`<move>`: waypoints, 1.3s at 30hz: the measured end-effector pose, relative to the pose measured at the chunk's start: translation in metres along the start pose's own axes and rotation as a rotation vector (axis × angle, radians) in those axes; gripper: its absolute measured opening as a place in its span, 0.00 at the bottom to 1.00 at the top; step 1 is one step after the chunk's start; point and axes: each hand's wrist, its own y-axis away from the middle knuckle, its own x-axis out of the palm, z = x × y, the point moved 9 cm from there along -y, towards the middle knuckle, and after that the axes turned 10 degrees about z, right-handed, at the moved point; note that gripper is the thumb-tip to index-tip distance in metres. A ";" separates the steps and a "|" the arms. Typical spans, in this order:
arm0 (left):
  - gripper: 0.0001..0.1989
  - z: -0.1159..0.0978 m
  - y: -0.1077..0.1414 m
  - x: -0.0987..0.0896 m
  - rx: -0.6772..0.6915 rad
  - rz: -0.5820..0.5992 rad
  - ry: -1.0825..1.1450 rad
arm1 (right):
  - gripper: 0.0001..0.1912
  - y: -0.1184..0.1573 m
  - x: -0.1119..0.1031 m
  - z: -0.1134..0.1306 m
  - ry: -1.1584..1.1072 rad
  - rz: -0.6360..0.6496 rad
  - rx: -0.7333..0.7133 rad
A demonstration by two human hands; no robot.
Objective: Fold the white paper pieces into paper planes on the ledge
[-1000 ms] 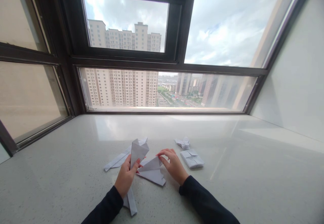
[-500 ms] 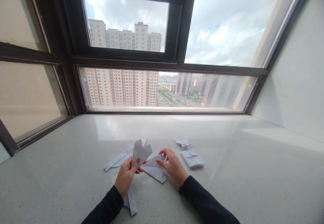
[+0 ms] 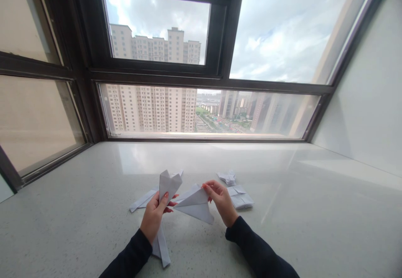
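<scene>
My left hand (image 3: 158,211) is closed round the lower part of a heart-shaped folded paper (image 3: 168,184), its two-pointed top facing up. Between the thumb and fingers of my right hand (image 3: 220,198) is the upper corner of a paper airplane (image 3: 196,204), tilted, with its narrow tip towards my left fingers. Whether that tip touches them I cannot tell. Behind my left hand lies a folded paper strip piece (image 3: 141,202), partly covered. Another long folded paper (image 3: 163,248) rests below my left wrist.
On the pale speckled sill (image 3: 298,227), right of my right hand, lie a square folded paper (image 3: 241,197) and a small crumpled-looking folded paper (image 3: 228,178) behind it. A dark-framed window (image 3: 201,140) borders the far side, and a white wall (image 3: 364,114) stands at right.
My right hand has pinched the paper airplane's corner and raised it off the sill, moving slightly right and up. My left hand with the heart-shaped paper has shifted a little left.
</scene>
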 end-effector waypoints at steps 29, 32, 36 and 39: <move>0.25 0.034 0.008 0.044 -0.229 0.357 0.190 | 0.11 0.011 0.029 0.029 0.767 0.118 -0.218; 0.25 0.023 0.006 0.040 -0.148 0.331 0.152 | 0.09 0.009 0.023 0.023 0.695 0.052 -0.184; 0.24 0.007 0.005 0.034 -0.046 0.280 0.160 | 0.20 0.006 0.014 0.012 0.548 -0.020 -0.132; 0.25 0.002 0.005 0.030 -0.003 0.237 0.179 | 0.20 0.004 0.013 0.005 0.450 -0.015 -0.082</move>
